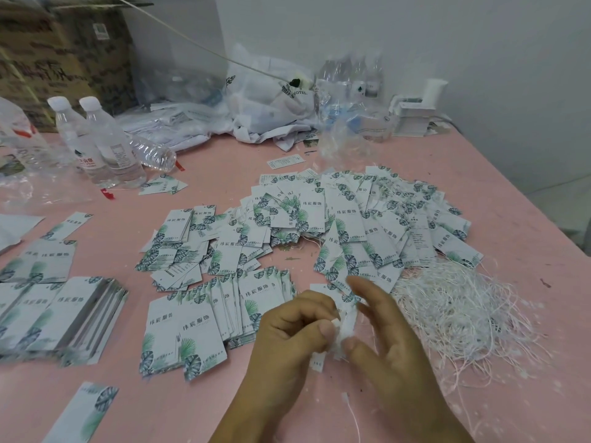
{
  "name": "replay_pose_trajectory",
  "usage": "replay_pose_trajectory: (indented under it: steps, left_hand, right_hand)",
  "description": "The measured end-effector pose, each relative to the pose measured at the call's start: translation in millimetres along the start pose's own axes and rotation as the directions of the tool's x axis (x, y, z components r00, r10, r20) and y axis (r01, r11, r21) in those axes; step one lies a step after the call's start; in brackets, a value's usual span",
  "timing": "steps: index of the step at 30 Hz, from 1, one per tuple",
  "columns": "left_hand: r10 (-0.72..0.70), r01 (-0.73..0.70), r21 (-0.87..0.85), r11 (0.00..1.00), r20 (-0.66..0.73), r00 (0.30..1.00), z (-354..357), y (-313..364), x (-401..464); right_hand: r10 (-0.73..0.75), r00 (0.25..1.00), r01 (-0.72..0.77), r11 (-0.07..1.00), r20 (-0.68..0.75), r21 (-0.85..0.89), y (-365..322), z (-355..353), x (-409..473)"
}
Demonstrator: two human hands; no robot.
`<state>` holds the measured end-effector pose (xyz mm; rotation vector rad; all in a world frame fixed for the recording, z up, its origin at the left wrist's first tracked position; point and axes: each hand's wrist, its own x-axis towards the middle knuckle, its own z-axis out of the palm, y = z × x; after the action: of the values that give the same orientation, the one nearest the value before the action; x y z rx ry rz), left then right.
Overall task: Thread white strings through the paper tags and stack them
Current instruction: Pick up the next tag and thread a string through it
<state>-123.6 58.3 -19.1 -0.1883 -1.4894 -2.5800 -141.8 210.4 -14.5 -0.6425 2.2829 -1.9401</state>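
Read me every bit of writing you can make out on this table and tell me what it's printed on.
"纬宸服饰": paper tags, large print.
"HOTEL": white plastic bag at the back; letters before it are cut off.
Water bottle labels: red print, too blurred.
Cardboard box: dark print, blurred.
Small print on the tags: too small.

Packing workroom: garment tags [348, 215] heaped, cardboard boxes [60, 49]

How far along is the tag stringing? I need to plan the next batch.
Done, it seems: a fanned heap of leaf-printed white paper tags with strings among them. In hand: the left hand and right hand pinch one blurred tag. Left: neat unstrung-looking stacks at left and a big tangle of white strings. Roughly midway, at a guess.
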Motion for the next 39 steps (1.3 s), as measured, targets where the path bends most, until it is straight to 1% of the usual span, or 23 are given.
replay_pose_trajectory:
  steps: [1,3,7,11,13,18,20,22,23,24,26,27,29,31,32,33,35,37,39]
  left_hand:
    - [-0.023,0.024,-0.05,0.998,0.018,1.0,-0.1,1.4,-0.5]
    - [-0.058,0.06,-0.111,0.992,0.024,0.998,-0.1,3.6,-1.0]
    - [-0.087,0.079,-0.273,0.959,-0.017,0.996,-1.2,7.8,-0.4]
    - [-0.096,0.056,-0.293,0.955,-0.121,0.988,-5.1,11.7,1.8]
    - [-0.083,0.025,-0.337,0.941,-0.16,0.984,-8.1,12.1,5.2]
    - [-0.094,-0.052,-0.479,0.876,-0.275,0.957,-18.7,13.7,14.1]
    - [-0.134,-0.071,-0.533,0.843,-0.336,0.932,-22.9,10.1,17.5]
    - [-0.181,-0.071,-0.552,0.831,-0.388,0.904,-25.6,6.6,19.8]
    - [-0.2,-0.053,-0.526,0.849,-0.412,0.889,-26.8,3.5,20.6]
    - [-0.211,-0.015,-0.466,0.885,-0.429,0.878,-26.5,0.6,20.4]
    - [-0.202,0.099,-0.247,0.964,-0.437,0.877,-23.9,-10.2,16.9]
    - [-0.183,0.143,-0.127,0.982,-0.418,0.89,-21.0,-16.1,13.9]
    - [-0.143,0.178,0.077,0.981,-0.333,0.932,-13.3,-25.9,7.6]
    - [-0.122,0.176,0.242,0.954,-0.22,0.968,-4.6,-30.5,3.4]
    - [-0.121,0.168,0.289,0.942,-0.174,0.977,-1.6,-31.1,2.5]
    - [-0.123,0.167,0.32,0.933,-0.152,0.981,0.3,-31.6,1.7]
    - [-0.1,0.151,0.374,0.915,-0.153,0.983,1.9,-32.9,0.3]
    - [0.008,0.07,0.5,0.863,-0.152,0.988,1.7,-32.1,-0.6]
    - [0.084,-0.02,0.607,0.795,-0.077,0.993,2.3,-30.1,-0.6]
  right_hand:
    - [0.014,0.999,-0.014,1.0,0.051,0.001,0.0,2.6,-0.4]
    - [0.019,0.995,-0.02,1.0,0.094,0.017,0.8,7.4,-0.6]
    - [0.084,0.995,-0.085,0.996,0.062,0.014,6.1,11.6,-1.1]
    - [0.147,0.988,-0.148,0.989,0.057,0.015,8.2,10.8,-0.9]
    - [0.189,0.979,-0.191,0.981,0.07,0.029,7.5,10.4,-1.1]
    - [0.271,0.956,-0.265,0.962,0.115,-0.062,8.4,7.1,-0.3]
    - [0.306,0.943,-0.306,0.952,0.129,-0.019,9.7,5.3,1.4]
    - [0.34,0.928,-0.361,0.921,0.153,0.144,12.0,3.9,3.0]
    - [0.359,0.921,-0.388,0.887,0.155,0.249,13.2,3.5,3.8]
    - [0.376,0.915,-0.403,0.845,0.147,0.351,14.3,3.3,4.9]
    - [0.399,0.909,-0.398,0.742,0.122,0.54,15.5,4.1,7.3]
    - [0.412,0.905,-0.384,0.683,0.107,0.621,15.5,4.7,8.7]
    - [0.436,0.897,-0.351,0.596,0.076,0.722,16.5,5.3,11.5]
    - [0.455,0.889,-0.338,0.571,0.055,0.748,17.8,5.5,13.0]
    - [0.461,0.886,-0.344,0.578,0.051,0.74,18.8,5.5,13.2]
    - [0.465,0.884,-0.353,0.586,0.054,0.729,19.5,5.8,13.2]
    - [0.468,0.882,-0.366,0.597,0.062,0.714,21.0,5.5,12.7]
    - [0.465,0.884,-0.365,0.612,0.054,0.701,23.0,3.9,12.4]
    - [0.465,0.885,-0.354,0.638,0.025,0.684,25.2,0.8,12.9]
